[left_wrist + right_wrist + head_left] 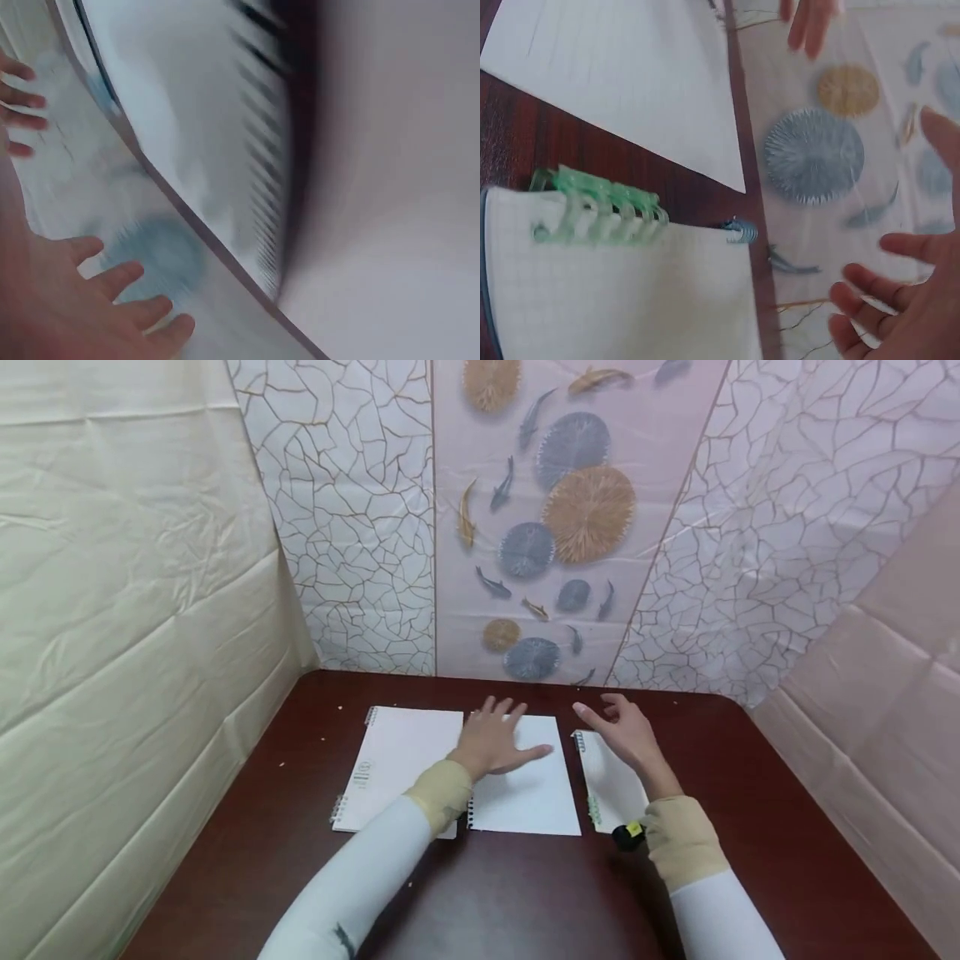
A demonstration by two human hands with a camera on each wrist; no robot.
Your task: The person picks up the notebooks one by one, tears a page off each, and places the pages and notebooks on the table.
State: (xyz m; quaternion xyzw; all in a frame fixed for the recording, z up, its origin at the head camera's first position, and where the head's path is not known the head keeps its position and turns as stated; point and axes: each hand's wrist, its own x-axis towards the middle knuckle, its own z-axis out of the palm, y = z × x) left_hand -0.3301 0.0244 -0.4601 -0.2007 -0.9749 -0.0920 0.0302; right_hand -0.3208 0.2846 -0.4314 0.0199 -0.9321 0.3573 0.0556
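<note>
Three notebooks lie on a dark red table. My left hand (491,742), fingers spread, is over the upper left of the middle notebook (528,802); it holds nothing. Above the top of the small right notebook (613,785) hovers my right hand (626,731), fingers loosely bent and holding nothing. The left notebook (408,752) has coils on its left edge. In the right wrist view, green rings (604,199) bind the small gridded notebook (630,300), and my right hand (915,292) is beside it in the air. The left wrist view shows my left hand (90,307) with fingers extended.
A round black object with a yellow patch (628,836) sits at the small notebook's lower edge, near the right sleeve. Small white specks dot the table (247,827). Patterned cloth (360,527) hangs behind the table, and pale cloth (127,610) hangs on the left.
</note>
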